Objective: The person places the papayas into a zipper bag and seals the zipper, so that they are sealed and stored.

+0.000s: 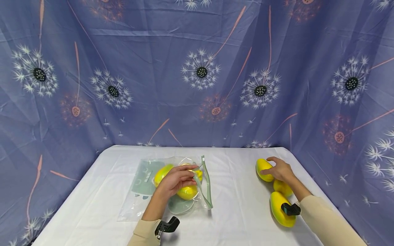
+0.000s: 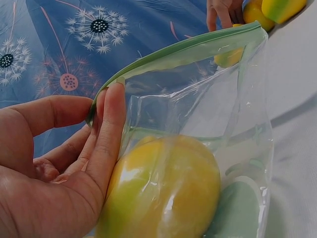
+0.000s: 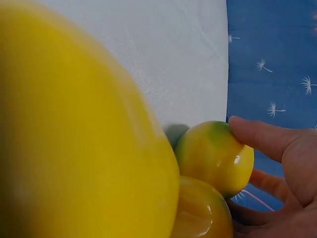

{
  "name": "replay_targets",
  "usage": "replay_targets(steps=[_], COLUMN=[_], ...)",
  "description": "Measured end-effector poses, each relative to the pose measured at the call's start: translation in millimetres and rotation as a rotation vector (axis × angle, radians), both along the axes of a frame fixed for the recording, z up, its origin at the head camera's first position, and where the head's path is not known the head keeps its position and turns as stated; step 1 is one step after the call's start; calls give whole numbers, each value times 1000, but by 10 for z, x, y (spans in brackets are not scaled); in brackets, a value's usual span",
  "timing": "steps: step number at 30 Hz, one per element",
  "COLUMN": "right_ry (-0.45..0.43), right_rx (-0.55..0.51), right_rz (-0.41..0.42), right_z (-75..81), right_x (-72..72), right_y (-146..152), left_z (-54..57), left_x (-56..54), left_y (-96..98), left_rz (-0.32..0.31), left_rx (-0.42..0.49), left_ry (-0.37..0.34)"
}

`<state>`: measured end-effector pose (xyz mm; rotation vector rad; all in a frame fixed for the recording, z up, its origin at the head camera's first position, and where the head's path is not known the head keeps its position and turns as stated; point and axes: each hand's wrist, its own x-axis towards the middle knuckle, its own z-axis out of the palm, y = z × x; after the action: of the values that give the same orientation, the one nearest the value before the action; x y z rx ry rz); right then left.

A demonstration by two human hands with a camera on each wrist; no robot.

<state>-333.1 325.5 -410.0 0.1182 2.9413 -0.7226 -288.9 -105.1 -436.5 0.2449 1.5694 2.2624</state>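
Observation:
A clear zip bag (image 1: pixel 126 213) with a green zip strip and printed green pattern lies at the left of the table. Inside are several yellow fruits, among them a yellow-green mango (image 2: pixel 163 183). My left hand (image 1: pixel 176 181) pinches the bag's zip edge between thumb and fingers, lifting it so the mouth gapes. At the right, my right hand (image 1: pixel 281 170) has thumb and fingers around the farthest mango (image 1: pixel 263 169), which rests on the cloth. A smaller yellow fruit (image 1: pixel 282 188) touches it. Nearest the person lies a larger mango (image 1: pixel 283 213), partly covered by the wrist camera.
A white cloth (image 1: pixel 234 191) covers the table. Blue dandelion-print fabric (image 1: pixel 154 85) hangs behind it and along both sides. Cameras are strapped to the left wrist (image 1: pixel 167 225) and the right wrist (image 1: pixel 290 208).

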Motion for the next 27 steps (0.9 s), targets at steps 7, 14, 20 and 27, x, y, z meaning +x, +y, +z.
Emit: replay_targets(steps=[7, 14, 20, 27], right_ry=[31, 37, 62, 96], right_rx=[-18, -31, -47, -65], right_rz=[-1, 2, -7, 26], right_z=[3, 30, 81, 145], right_x=[16, 26, 45, 70], right_y=[36, 7, -40, -143], left_z=[5, -9, -11, -11], left_x=[-1, -1, 6, 0], left_y=[7, -1, -7, -1], left_rz=[2, 3, 2, 4], left_rx=[6, -2, 2, 7], left_ry=[0, -4, 0, 1])
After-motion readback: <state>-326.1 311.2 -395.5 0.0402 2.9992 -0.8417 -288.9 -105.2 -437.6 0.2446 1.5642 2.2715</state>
